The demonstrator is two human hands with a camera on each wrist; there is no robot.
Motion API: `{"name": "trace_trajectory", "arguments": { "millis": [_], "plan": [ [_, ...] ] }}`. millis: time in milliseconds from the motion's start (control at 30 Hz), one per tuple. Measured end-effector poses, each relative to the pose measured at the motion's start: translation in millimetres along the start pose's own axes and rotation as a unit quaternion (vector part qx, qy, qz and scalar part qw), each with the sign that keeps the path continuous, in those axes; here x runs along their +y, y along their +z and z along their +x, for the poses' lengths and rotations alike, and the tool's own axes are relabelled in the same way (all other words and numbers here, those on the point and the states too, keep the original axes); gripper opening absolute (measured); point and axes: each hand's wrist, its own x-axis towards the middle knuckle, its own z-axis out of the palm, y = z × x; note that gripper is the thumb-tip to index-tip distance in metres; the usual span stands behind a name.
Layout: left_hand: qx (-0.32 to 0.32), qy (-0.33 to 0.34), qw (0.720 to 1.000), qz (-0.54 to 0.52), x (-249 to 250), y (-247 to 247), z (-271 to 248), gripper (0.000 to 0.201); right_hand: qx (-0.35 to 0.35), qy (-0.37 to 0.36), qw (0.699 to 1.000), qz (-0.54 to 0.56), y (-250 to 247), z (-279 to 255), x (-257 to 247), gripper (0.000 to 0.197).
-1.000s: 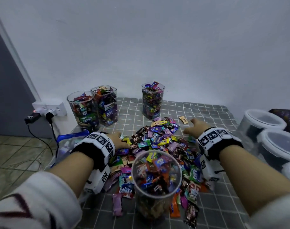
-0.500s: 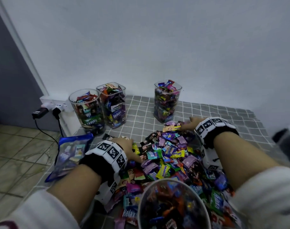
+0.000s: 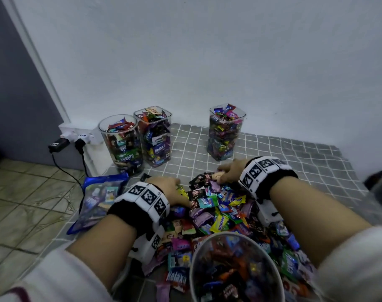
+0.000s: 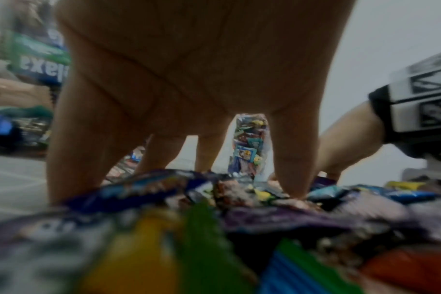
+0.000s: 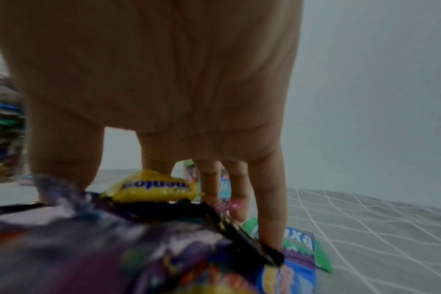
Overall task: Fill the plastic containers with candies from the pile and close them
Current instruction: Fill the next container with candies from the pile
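With both hands planted in the candy pile [image 3: 220,212] on the grid-patterned cloth [image 3: 294,162], step in hand judged as gathering a scoop for the near container [image 3: 235,269], which sits at the pile's front edge, open-topped and already well filled. Three more filled containers [image 3: 155,138] standing at the back by the wall, none lidded; no lids in view. Blue candy bag [image 3: 98,199] lying left of the pile.

Next move calls for drawing both hands inward to cup a load, lifting clear, and releasing over the near container's mouth without spilling over the rim; closing yet to come.

Left hand [image 3: 172,189] on the pile's left flank, fingers [image 4: 290,159] spread apart and pointing down, tips touching wrappers, nothing clasped. Right hand [image 3: 231,173] at the far right edge, likewise splayed, fingertips [image 5: 267,208] resting among wrappers beside a yellow candy [image 5: 156,187], gripping none.
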Motion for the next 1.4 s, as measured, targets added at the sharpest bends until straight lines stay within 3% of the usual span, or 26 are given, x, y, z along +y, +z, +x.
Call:
{"name": "trace_trajectory", "arguments": {
  "millis": [100,167,333,567,667,833,1067,1400],
  "plan": [
    [0.074,-0.036,0.994,-0.075,-11.4,-4.1,0.2,0.072,-0.002,0.002,1.000,-0.031,11.4,-13.0,-1.7,0.063],
    [0.088,-0.052,0.992,-0.079,-12.1,-5.8,1.1,0.070,-0.016,0.001,0.999,-0.042,17.1,-19.8,-0.8,0.064],
    [-0.022,-0.036,0.996,-0.082,-5.7,-6.4,1.2,0.079,-0.041,0.002,0.999,-0.020,21.8,-44.2,3.5,0.061],
    [-0.088,0.070,0.978,-0.173,12.6,-8.5,-17.9,0.083,-0.044,-0.026,0.995,0.085,25.4,-76.4,8.6,0.063],
    [-0.102,0.096,0.980,-0.140,20.1,-3.6,-27.2,0.085,-0.054,-0.029,0.994,0.094,24.3,-92.7,11.6,0.070],
    [-0.008,0.098,0.995,-0.004,30.7,1.6,-40.4,0.064,0.007,-0.032,0.999,0.019,33.4,-104.4,8.1,0.070],
    [0.056,0.070,0.995,-0.045,28.2,4.1,-50.7,0.036,0.103,-0.030,0.994,0.012,42.2,-118.6,8.2,0.041],
    [0.129,0.062,0.985,-0.097,26.4,3.1,-70.4,0.031,0.189,-0.018,0.975,0.115,51.2,-143.9,14.4,0.030]
  ]
}}
